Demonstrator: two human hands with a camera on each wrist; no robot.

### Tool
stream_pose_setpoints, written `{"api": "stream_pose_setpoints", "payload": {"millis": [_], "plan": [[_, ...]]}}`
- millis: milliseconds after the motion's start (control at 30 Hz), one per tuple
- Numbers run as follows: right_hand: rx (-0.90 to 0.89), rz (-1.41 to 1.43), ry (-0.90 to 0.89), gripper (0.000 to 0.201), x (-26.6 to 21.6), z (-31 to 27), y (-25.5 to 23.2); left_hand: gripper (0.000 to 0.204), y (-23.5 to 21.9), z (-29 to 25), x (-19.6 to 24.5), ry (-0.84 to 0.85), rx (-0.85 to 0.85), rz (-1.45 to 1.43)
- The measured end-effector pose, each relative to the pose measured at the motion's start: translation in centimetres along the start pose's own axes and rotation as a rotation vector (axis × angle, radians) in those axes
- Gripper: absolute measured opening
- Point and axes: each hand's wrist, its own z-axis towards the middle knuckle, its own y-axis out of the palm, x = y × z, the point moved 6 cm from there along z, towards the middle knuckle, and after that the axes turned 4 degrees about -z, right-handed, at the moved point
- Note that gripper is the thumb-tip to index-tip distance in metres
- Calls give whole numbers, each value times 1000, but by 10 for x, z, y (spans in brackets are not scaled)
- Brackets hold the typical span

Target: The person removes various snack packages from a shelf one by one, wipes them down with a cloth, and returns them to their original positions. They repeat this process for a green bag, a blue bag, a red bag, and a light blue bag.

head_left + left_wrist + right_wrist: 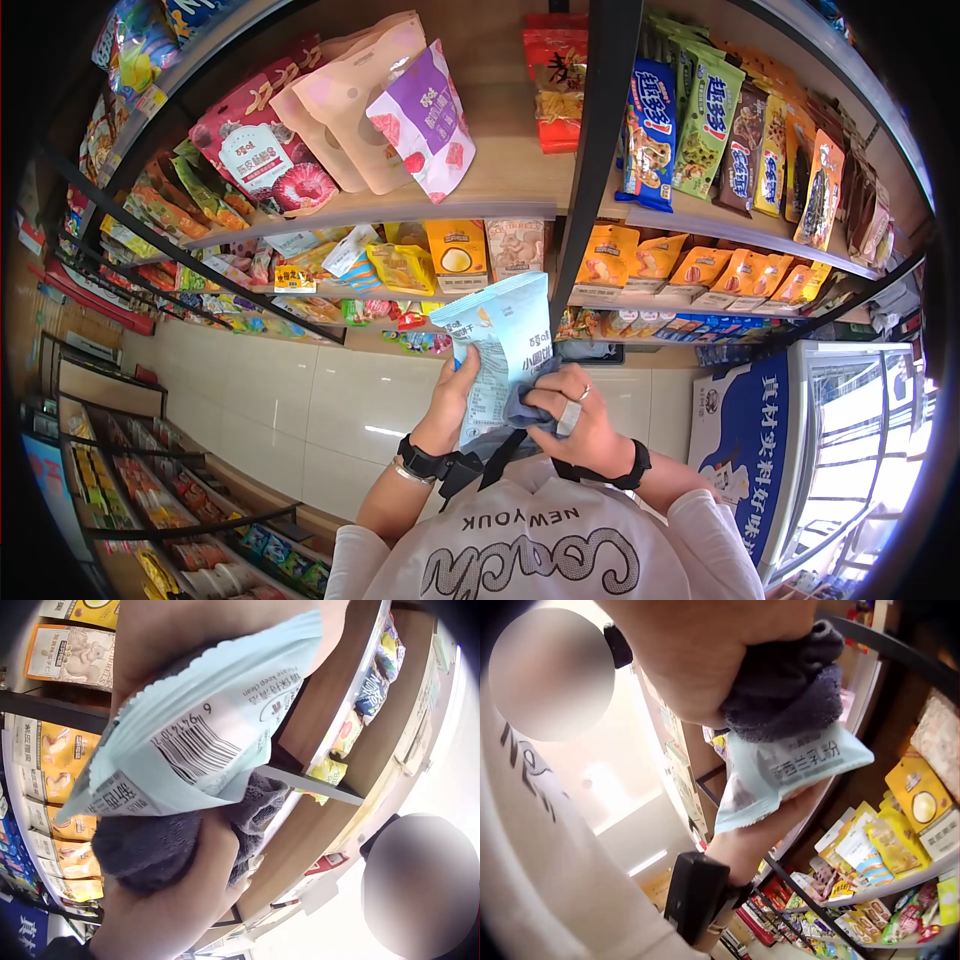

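In the head view a light blue snack bag point(505, 350) stands tilted in front of the person. The left hand point(449, 408) grips its left edge, thumb on the printed side. A dark grey-blue cloth point(530, 400) is bunched in the right hand point(583, 420), which presses it against the bag's lower right side. The left wrist view shows the bag's barcode end point(199, 750), with the cloth point(150, 847) in the right hand point(180, 900) behind it. In the right wrist view the cloth point(787, 690) covers part of the bag point(787, 769).
A shelf point(500, 170) in front holds pink and purple bags point(425, 125). Blue and green cookie packs point(650, 135) stand to the right, above orange pouches point(700, 268). A freezer point(850, 440) is at the right, and more snack racks point(190, 490) at the lower left.
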Motion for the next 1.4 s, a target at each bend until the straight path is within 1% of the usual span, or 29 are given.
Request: {"api": "stream_pose_setpoints", "payload": {"millis": [67, 167, 267, 367, 400, 500, 533, 633, 733, 833, 867, 967, 1000, 1100, 1133, 1233, 1267, 1367, 1400], "plan": [[53, -31, -34, 39, 9, 10, -9, 48, 2, -3, 0, -42, -33, 7], [238, -92, 73, 39, 29, 35, -27, 49, 7, -5, -2, -85, -51, 75], [246, 27, 188, 36, 42, 32, -21, 49, 13, -4, -1, -68, -40, 32], [98, 128, 109, 33, 29, 10, -10, 49, 14, 2, 10, -20, -54, -43], [56, 157, 57, 28, 25, 2, -4, 49, 15, 4, 13, -5, -63, -71], [-27, 127, 63, 29, 19, -15, 2, 47, 14, 7, 13, -6, -6, 78], [-16, 115, 39, 32, 19, -16, 2, 46, 13, 7, 8, -13, 31, 108], [61, 13, -55, 33, 11, -5, -8, 48, 21, 6, 7, -41, 20, 111], [138, -50, -35, 33, 16, 15, -14, 49, 17, 10, 0, 1, -6, 301], [198, -108, 28, 33, 24, 30, -17, 50, 20, 18, -2, 24, -23, 250], [199, -134, 27, 37, 26, 32, -15, 50, 23, 20, 2, 24, -28, 233], [191, -166, 63, 47, 30, 41, -6, 51, 36, 33, 31, 161, 18, 197], [120, -179, 24, 55, 31, 42, -2, 49, 40, 40, 42, 201, 21, 182], [157, -164, 32, 66, 26, 53, 2, 50, 57, 53, 74, 284, -11, 203], [95, -180, 32, 83, 31, 53, 8, 51, 66, 56, 82, 297, -19, 182], [83, -184, 129, 91, 41, 67, 12, 52, 68, 75, 93, 304, -46, 298], [115, -212, 181, 92, 53, 69, 16, 54, 70, 82, 93, 299, -99, 329], [169, -161, 226, 87, 75, 86, 19, 56, 83, 88, 105, 323, -107, 450], [210, -103, 186, 85, 72, 95, 14, 58, 88, 89, 109, 313, -145, 468]]}}
